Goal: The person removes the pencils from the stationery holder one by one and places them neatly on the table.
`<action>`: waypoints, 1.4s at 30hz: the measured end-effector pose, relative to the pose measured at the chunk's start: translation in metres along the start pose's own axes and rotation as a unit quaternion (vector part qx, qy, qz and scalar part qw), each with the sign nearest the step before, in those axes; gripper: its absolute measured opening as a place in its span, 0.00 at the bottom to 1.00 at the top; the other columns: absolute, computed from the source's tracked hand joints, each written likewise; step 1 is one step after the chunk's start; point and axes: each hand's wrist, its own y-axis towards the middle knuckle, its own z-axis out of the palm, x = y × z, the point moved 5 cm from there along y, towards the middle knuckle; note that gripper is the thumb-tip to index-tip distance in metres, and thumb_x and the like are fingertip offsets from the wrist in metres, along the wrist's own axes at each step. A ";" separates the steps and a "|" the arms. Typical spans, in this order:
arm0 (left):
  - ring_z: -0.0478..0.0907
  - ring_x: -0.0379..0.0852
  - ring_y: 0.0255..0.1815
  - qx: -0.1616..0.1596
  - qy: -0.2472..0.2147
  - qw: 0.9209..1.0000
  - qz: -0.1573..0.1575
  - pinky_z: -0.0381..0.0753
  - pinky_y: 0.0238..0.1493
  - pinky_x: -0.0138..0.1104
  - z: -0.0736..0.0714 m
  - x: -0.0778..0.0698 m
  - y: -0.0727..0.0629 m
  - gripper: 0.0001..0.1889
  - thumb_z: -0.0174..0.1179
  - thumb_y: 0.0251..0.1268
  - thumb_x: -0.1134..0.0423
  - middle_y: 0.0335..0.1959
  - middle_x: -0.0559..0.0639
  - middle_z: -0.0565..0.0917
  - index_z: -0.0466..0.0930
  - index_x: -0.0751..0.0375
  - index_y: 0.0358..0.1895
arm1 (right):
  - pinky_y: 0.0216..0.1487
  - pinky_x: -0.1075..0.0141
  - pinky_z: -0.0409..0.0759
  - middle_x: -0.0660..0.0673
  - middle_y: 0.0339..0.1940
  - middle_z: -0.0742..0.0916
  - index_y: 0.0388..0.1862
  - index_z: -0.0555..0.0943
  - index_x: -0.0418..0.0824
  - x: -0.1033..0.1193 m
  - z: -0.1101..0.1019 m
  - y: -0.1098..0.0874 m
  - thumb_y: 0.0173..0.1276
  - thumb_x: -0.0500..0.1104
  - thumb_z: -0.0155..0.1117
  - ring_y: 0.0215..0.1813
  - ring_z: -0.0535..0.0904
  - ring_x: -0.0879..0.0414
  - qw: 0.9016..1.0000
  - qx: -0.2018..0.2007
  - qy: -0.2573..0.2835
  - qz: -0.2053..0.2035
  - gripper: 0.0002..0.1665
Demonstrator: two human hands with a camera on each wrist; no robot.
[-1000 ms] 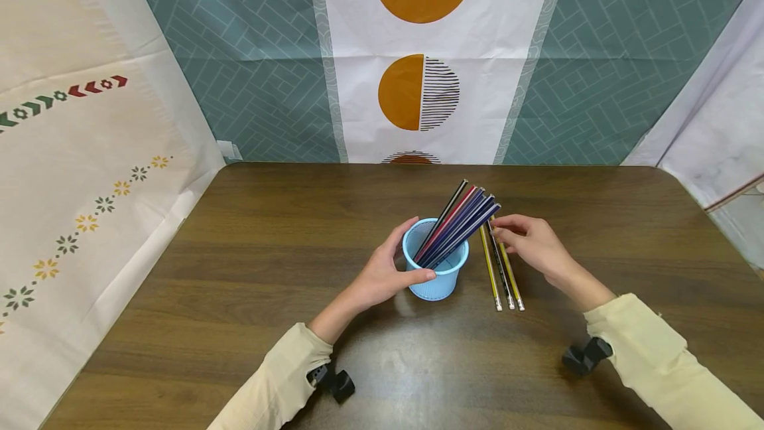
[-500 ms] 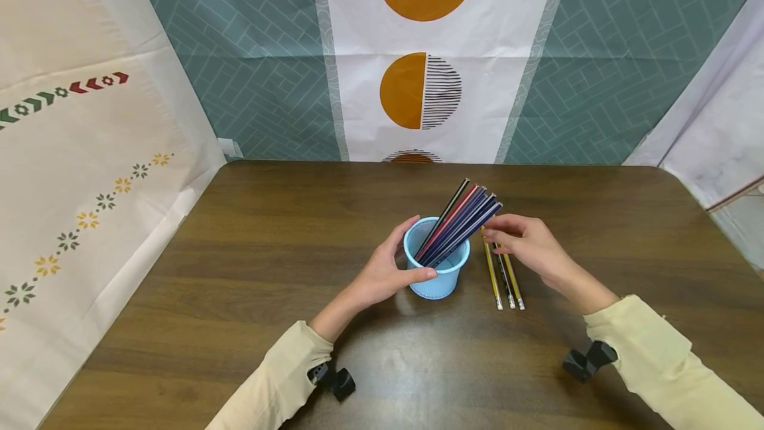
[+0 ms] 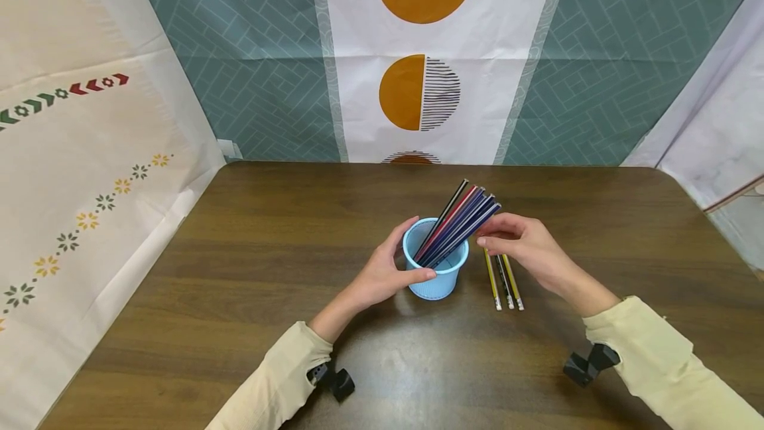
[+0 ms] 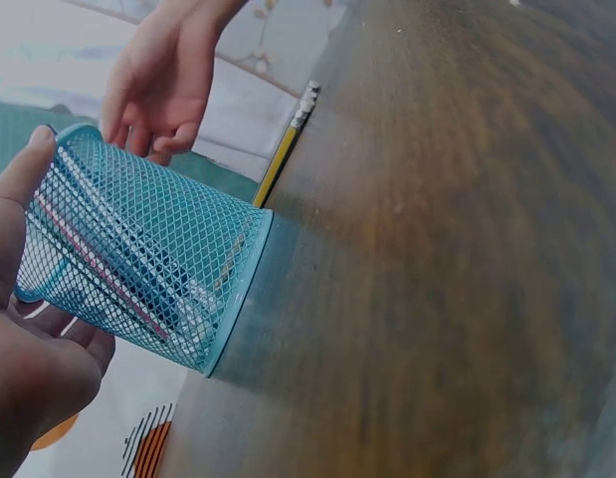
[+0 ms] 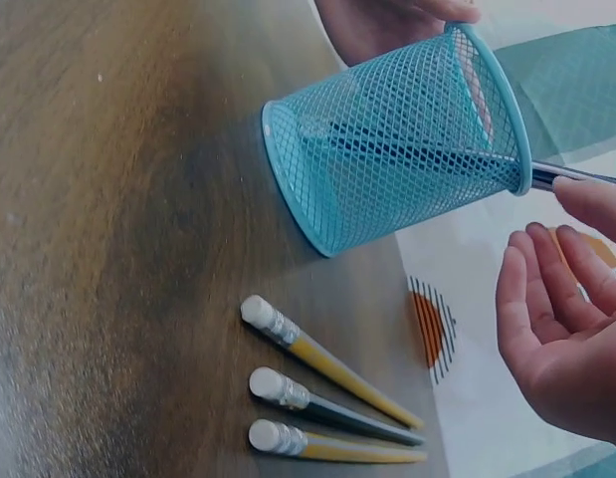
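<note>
A light blue mesh pencil cup (image 3: 434,288) stands upright on the table, holding several dark blue, purple, red and black pencils (image 3: 458,225) that lean right. My left hand (image 3: 382,276) grips the cup from the left, its thumb at the rim, as the left wrist view also shows. Beside the leaning pencils is my right hand (image 3: 531,247), fingertips right at their lower right side and nothing held between them. In the right wrist view its fingers (image 5: 531,299) are loosely bent near the rim. Below it lie three eraser-tipped pencils (image 5: 352,381), two yellow and one black, their far ends hidden in the head view.
The brown wooden table (image 3: 251,264) reaches back to a green and white patterned cloth (image 3: 268,58). A cream cloth (image 3: 89,171) hangs on the left. Black cameras (image 3: 591,363) are strapped at both wrists.
My right hand has moved left, from over the pencils lying on the table to beside the pencils in the cup. My left hand and the cup have stayed in place.
</note>
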 end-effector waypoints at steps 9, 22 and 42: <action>0.70 0.52 0.62 0.001 -0.007 1.000 0.007 0.65 0.62 0.45 0.000 0.000 -0.001 0.46 0.71 0.55 0.63 0.64 0.56 0.71 0.54 0.60 0.75 | 0.41 0.64 0.81 0.51 0.38 0.87 0.47 0.77 0.25 0.002 0.007 0.000 0.64 0.36 0.67 0.39 0.81 0.55 0.999 -0.020 0.031 -0.005 0.17; 0.70 0.51 0.63 0.001 -0.005 1.000 0.007 0.65 0.63 0.45 -0.001 0.001 -0.001 0.46 0.71 0.54 0.64 0.65 0.56 0.71 0.54 0.58 0.75 | 0.39 0.65 0.80 0.50 0.37 0.86 0.49 0.77 0.25 0.005 0.016 0.000 0.64 0.37 0.67 0.37 0.80 0.54 0.998 -0.035 0.038 0.019 0.19; 0.69 0.52 0.63 0.004 -0.008 1.000 0.007 0.64 0.64 0.48 -0.001 0.002 -0.001 0.46 0.72 0.55 0.62 0.65 0.56 0.70 0.54 0.57 0.75 | 0.37 0.65 0.80 0.50 0.31 0.86 0.43 0.80 0.25 0.014 0.017 -0.003 0.61 0.39 0.71 0.34 0.80 0.56 0.995 -0.088 -0.030 0.029 0.19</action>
